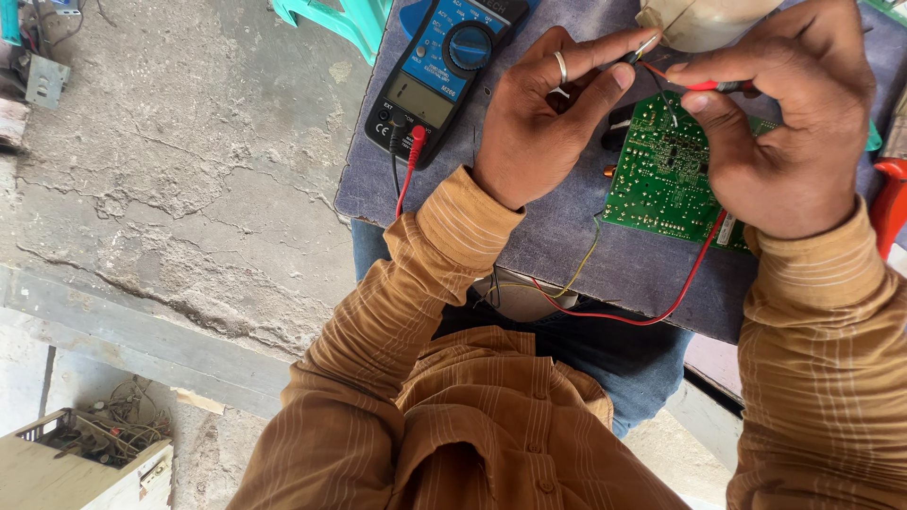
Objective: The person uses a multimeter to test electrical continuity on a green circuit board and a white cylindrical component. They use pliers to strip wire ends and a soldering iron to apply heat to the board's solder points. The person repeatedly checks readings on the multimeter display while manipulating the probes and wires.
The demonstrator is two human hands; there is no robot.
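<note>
Two hands up over the board, both busy. My left hand (539,118), ring on one finger, has thumb and forefinger pinched on the black probe (635,54), other fingers curled in. My right hand (789,118) pinches the red probe (718,86) between thumb and forefinger, the rest folded toward the palm. Both probe tips angle down onto the green circuit board (661,179), solder side up, meeting near its upper middle; I can't tell which exact joints they touch. Board lies flat on the grey-blue work surface (586,236), just right of the left wrist. Blue multimeter (439,71) sits at the surface's top left corner, well apart from the board, red and black leads plugged in at its lower end. Red lead (661,307) loops off the near edge over my lap and back up. Cracked concrete floor (189,170) to the left. Orange tool handle (890,203) at the far right edge.
</note>
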